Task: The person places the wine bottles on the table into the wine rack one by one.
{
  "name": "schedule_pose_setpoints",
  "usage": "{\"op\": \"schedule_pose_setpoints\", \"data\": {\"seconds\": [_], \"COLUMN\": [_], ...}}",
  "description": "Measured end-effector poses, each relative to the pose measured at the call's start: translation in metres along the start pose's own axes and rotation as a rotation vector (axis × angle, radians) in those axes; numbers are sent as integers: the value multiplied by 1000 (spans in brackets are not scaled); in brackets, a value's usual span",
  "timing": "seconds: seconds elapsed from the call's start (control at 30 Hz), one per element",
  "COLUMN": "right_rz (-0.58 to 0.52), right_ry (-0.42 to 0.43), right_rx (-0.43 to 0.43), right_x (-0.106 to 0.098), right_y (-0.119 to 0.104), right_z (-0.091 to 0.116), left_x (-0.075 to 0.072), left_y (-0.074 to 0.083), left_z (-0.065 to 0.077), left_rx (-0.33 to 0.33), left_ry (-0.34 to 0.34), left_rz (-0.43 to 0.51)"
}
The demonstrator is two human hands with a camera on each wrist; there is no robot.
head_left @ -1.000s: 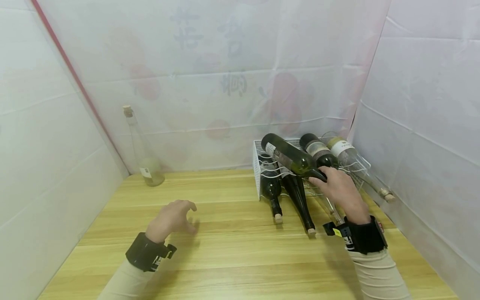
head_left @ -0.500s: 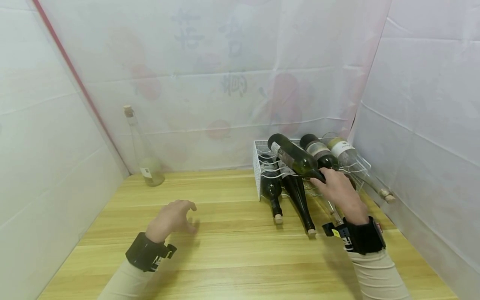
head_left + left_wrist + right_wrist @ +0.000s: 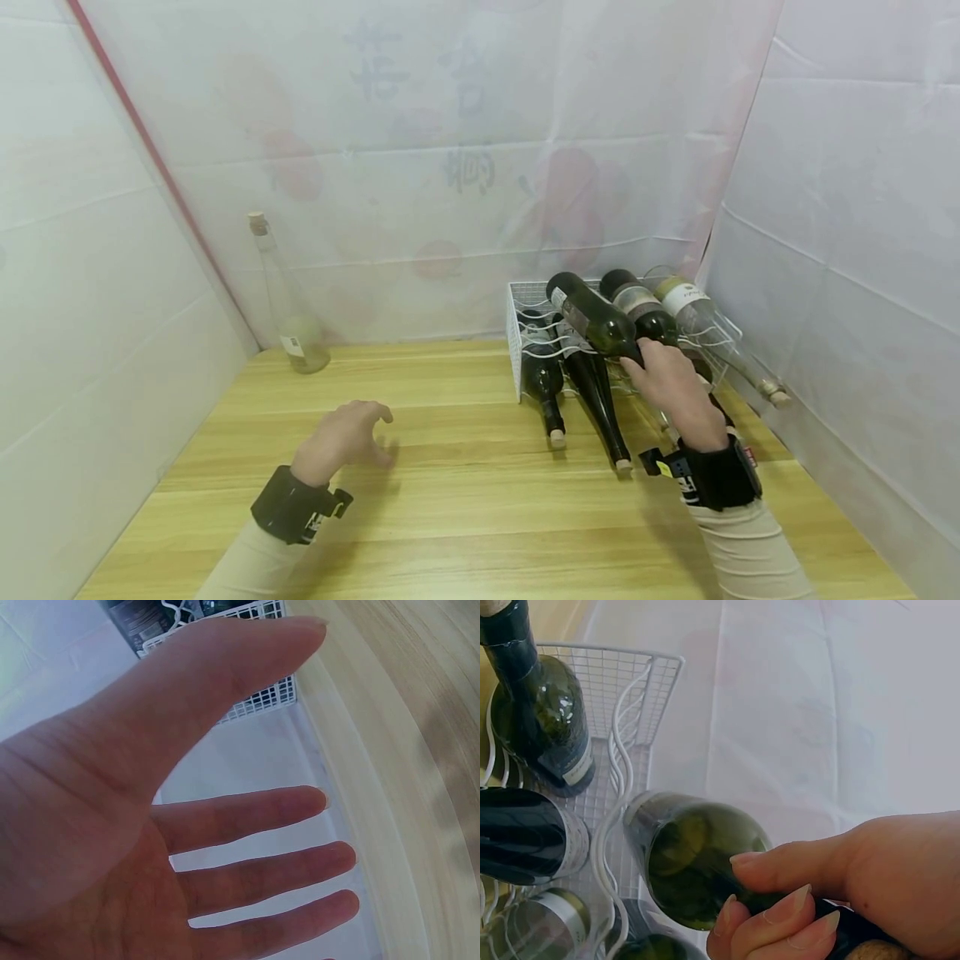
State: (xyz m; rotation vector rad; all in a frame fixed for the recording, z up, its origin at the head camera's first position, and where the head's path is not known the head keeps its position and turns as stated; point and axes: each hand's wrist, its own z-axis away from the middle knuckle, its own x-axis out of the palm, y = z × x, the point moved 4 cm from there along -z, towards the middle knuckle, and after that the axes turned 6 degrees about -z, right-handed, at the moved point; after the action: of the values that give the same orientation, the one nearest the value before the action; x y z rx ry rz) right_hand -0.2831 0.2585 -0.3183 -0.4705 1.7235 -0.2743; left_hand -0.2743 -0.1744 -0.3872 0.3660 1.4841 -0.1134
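My right hand [image 3: 669, 385] grips a dark green wine bottle [image 3: 592, 312] by its neck. The bottle lies slanted over the top of a white wire rack [image 3: 514, 342], its base toward the back wall. In the right wrist view, thumb and fingers wrap the neck, and a cork [image 3: 876, 951] shows below the hand. Beside it on the top tier lie a dark labelled bottle [image 3: 637, 304] and a clear bottle [image 3: 693, 308]. Lower down rest two dark corked bottles, one short [image 3: 543, 379] and one long [image 3: 592, 387]. My left hand [image 3: 341, 442] hovers over the table, fingers spread, holding nothing.
A clear corked bottle [image 3: 300, 333] stands upright at the table's back left. White sheeting [image 3: 405, 208] walls the wooden table [image 3: 450, 517] at the back and both sides. Bottle necks stick out of the rack's front, and the clear bottle's neck reaches toward the right wall.
My right hand has shifted the green bottle to the right and slightly down, closer to the dark labelled bottle. The left hand has stayed in place.
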Motion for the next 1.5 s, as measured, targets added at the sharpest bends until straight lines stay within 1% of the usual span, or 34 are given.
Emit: {"op": "schedule_pose_setpoints", "data": {"seconds": [0.13, 0.3, 0.7, 0.93, 1.2, 1.37, 1.5], "right_rz": [14, 15, 55, 82, 149, 152, 138], "right_ry": [68, 135, 187, 163, 178, 167, 130], "right_rx": [-43, -72, -72, -53, -57, -43, -17], "right_x": [3, 5, 15, 22, 28, 34, 39], "right_y": [-3, -8, -8, -8, -14, -15, -15], "right_z": [1, 2, -2, -5, -9, -11, -13], "left_x": [1, 1, 0, -2, -2, -2, -1], "left_y": [0, 0, 1, 2, 2, 1, 1], "left_z": [0, -1, 0, 1, 0, -1, 0], "left_rx": [-3, 0, -1, 0, -2, -1, -5], "left_ry": [-1, 3, -3, -6, -11, -13, -18], "left_rz": [-7, -13, -4, -1, -1, 0, -1]}}
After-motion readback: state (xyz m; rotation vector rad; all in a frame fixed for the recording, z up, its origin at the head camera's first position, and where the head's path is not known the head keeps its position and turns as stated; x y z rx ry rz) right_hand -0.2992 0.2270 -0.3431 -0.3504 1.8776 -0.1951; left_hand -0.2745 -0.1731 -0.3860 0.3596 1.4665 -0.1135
